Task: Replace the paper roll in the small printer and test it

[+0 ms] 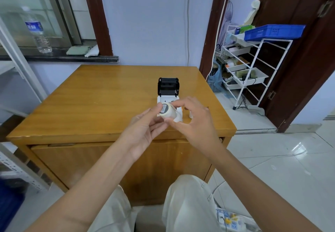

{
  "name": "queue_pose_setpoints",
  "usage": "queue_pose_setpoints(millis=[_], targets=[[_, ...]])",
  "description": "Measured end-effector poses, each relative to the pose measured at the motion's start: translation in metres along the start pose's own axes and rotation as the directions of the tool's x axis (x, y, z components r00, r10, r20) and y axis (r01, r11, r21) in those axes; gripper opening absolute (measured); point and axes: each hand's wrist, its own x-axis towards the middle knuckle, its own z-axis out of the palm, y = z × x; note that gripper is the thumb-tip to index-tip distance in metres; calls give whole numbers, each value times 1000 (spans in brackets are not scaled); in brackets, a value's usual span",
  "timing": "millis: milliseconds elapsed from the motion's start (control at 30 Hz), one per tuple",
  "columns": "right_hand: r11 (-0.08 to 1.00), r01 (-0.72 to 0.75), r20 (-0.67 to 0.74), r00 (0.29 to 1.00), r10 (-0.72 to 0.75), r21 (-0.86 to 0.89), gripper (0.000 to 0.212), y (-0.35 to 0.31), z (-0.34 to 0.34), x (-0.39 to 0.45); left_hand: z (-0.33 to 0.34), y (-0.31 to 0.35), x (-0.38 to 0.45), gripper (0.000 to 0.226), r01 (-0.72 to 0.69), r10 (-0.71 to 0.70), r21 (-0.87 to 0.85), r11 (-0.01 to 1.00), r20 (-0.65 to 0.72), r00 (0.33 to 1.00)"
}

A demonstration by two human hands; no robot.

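1. The glossy orange-brown wooden table (90, 105) fills the middle of your view.
2. The small white printer (168, 99), its black lid raised, stands at 12 o'clock from your hands.
3. Your left hand (145, 128) grips the cream paper roll (167, 113).
4. Your right hand (192, 121) pinches what seems to be the roll's loose end, at 3 o'clock.

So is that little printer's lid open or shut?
Open: the printer's black lid stands upright behind its white body.
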Motion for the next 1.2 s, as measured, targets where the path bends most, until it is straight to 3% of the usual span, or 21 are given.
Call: queue_pose_setpoints(millis=[100,200,267,333,400,467,533,600,733,1000,1200], targets=[[995,49,-49,997,-54,-91,33,5,6,-1,0,-3,3,36,37,-39,-88,995,-15,999],[981,73,-50,995,-83,-178,36,7,8,-3,-1,-6,4,33,25,-26,-69,997,-21,999],[967,62,-38,997,-73,-247,35,7,6,0,-1,-6,7,38,-9,13,66,998,-48,999],[942,59,-11,998,-66,-330,33,8,-2,8,-7,-2,18,44,-85,146,376,923,-137,980],[924,51,15,999,-49,-379,33,12,-12,25,-19,7,39,40,-174,398,726,666,-148,905],[913,32,35,999,-19,-406,33,22,-18,49,-32,15,63,40,-174,542,960,221,27,840],[898,30,66,998,-1,-440,31,34,-19,75,-42,11,84,48,-143,484,982,-127,187,855],[900,17,99,995,29,-435,27,45,-16,96,-46,1,98,53,-201,366,942,-267,293,883],[907,-2,171,982,82,-422,24,64,-7,115,-54,-7,112,54,-311,287,912,-267,383,878],[909,34,346,930,122,-414,24,79,13,115,-47,-13,110,46,-206,399,890,-406,375,837],[876,79,449,878,165,-477,23,81,7,124,-47,-13,110,44,-187,451,910,-370,351,821]])
